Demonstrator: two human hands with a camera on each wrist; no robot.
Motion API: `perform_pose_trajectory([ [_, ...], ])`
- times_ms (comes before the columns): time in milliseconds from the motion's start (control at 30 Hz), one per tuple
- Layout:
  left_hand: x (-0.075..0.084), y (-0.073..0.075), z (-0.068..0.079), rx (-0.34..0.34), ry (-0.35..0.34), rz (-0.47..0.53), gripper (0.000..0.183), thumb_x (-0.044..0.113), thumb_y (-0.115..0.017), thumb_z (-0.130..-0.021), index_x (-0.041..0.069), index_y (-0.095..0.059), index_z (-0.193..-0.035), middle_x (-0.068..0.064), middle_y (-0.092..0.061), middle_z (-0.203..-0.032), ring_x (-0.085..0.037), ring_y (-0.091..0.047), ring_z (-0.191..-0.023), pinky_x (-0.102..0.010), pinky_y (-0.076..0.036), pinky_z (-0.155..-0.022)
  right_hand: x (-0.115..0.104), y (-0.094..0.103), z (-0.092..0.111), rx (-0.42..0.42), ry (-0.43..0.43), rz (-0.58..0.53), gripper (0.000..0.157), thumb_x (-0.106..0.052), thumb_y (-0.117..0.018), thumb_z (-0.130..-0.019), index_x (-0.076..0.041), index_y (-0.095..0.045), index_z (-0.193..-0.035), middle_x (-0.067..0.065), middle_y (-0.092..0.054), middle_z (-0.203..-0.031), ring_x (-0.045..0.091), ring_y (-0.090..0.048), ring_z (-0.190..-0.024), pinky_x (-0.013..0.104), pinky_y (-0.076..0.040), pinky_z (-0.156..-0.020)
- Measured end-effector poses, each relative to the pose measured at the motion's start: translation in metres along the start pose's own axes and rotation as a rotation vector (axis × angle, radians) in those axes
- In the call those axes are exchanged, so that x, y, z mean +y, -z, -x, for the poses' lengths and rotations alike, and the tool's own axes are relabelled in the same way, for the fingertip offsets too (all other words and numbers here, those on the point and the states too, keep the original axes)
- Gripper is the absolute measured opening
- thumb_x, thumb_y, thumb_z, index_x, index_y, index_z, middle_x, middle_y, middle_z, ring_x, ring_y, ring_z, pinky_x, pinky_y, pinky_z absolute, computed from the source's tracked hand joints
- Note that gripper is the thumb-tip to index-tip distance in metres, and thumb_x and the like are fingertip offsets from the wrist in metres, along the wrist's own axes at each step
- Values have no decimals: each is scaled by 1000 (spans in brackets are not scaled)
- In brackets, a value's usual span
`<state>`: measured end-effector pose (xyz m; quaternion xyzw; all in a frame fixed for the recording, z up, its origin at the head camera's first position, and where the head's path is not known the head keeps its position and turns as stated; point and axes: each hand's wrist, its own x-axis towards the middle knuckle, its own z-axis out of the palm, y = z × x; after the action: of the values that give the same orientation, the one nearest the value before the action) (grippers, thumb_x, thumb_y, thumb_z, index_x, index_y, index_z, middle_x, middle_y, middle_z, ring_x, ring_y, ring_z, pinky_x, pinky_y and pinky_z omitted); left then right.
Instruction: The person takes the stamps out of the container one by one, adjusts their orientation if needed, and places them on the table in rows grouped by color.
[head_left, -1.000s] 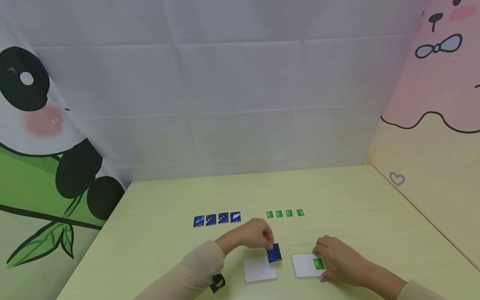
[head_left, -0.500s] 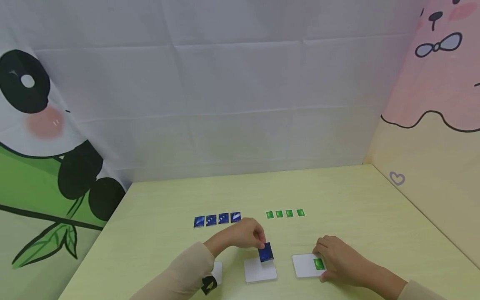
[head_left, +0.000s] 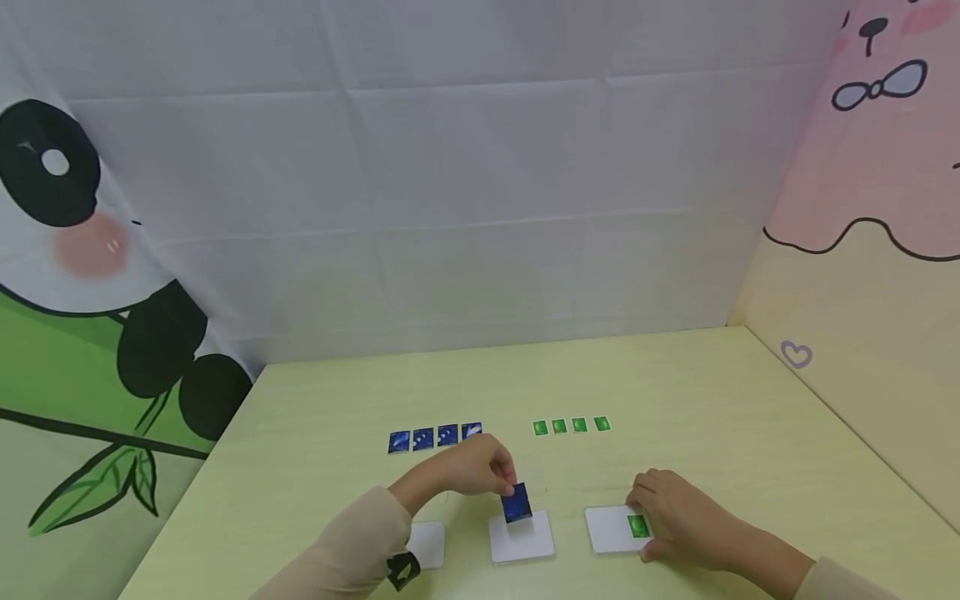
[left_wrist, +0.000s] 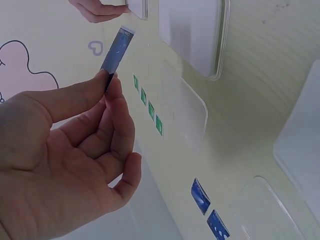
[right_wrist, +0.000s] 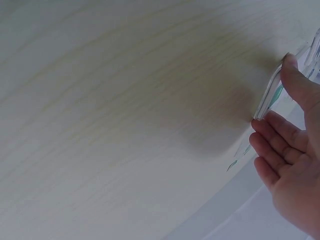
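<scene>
In the head view my left hand [head_left: 476,465] pinches a small dark blue card [head_left: 516,503] above the middle white case [head_left: 522,542]. The left wrist view shows this card [left_wrist: 118,50] nearly edge-on between thumb and forefinger, lifted off the table. My right hand [head_left: 693,525] holds the right-hand white case [head_left: 607,530] by its opposite edges, and a small green card [head_left: 638,526] lies at that case's right end. A transparent rim on this case [right_wrist: 270,92] shows in the right wrist view. Partly behind the left sleeve lies another white case [head_left: 427,546].
Farther back on the pale wooden table [head_left: 660,392] stand a row of small blue cards [head_left: 423,438] and a row of small green cards [head_left: 559,427]. Two clear flat pieces [left_wrist: 187,107] lie between these rows and the white cases. A white cloth [head_left: 465,208] hangs behind.
My left hand has carried the blue card leftward, from the middle case's right corner to over that case. The left white case has come into view. My right hand stays put.
</scene>
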<state>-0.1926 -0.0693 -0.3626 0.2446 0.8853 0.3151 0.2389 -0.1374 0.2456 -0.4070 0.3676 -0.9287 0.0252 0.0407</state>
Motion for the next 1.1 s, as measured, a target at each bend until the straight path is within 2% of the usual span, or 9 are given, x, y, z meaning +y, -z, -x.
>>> perform_pose_trajectory([
  [367, -8, 7, 8, 7, -37, 2, 4, 9, -71, -84, 6, -69, -81, -1, -66, -77, -13, -54, -71, -26, -44, -65, 1, 0, 0, -6, -11, -18, 52, -52, -79, -67, -14, -64, -99, -11, -58, -94, 5, -49, -86, 34, -48, -85],
  [667, -16, 12, 15, 20, -44, 10, 5, 11, -70, -86, 6, -69, -84, -1, -68, -80, -13, -56, -74, -29, -46, -68, 1, 1, 0, 17, 10, -6, 52, -52, -78, -67, -13, -64, -99, -10, -58, -93, 4, -48, -85, 34, -48, -84],
  [1100, -28, 21, 26, 45, -51, 19, 5, 10, -68, -87, 6, -69, -85, -1, -67, -80, -14, -55, -74, -28, -46, -65, 1, 0, 1, 20, 9, -7, 53, -54, -77, -68, -13, -64, -99, -11, -58, -94, 4, -48, -85, 33, -48, -83],
])
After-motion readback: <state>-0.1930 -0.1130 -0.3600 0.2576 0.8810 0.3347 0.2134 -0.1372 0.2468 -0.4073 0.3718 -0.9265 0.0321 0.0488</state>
